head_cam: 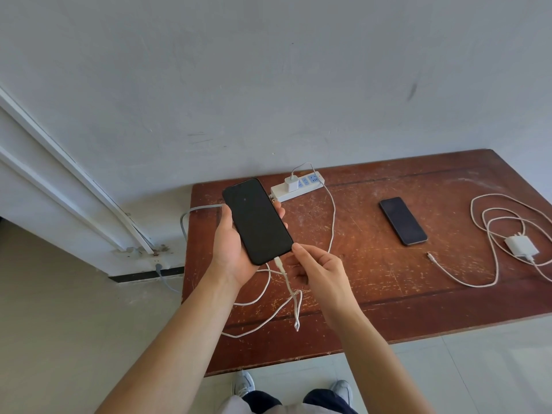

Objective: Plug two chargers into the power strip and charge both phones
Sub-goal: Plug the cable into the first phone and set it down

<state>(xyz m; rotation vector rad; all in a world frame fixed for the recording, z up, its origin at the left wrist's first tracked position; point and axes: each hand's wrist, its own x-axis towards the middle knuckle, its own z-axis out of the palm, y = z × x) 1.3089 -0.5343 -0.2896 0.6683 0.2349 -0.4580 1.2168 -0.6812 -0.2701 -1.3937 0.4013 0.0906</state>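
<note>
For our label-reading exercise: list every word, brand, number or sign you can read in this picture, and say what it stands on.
None can be read.
White power strip: blue socket faces, no legible marking.
Black phone held in the hands: dark, blank screen.
Black phone lying on the brown wooden table: dark, blank screen.

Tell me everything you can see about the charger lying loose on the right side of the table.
The second charger is a white, blocky, plastic-looking adapter lying on its side near the right edge of the wooden table, prongs pointing away, not plugged in. Its white cable loops loosely around it, the free connector end lying toward the dark phone. No hand touches it.
</note>
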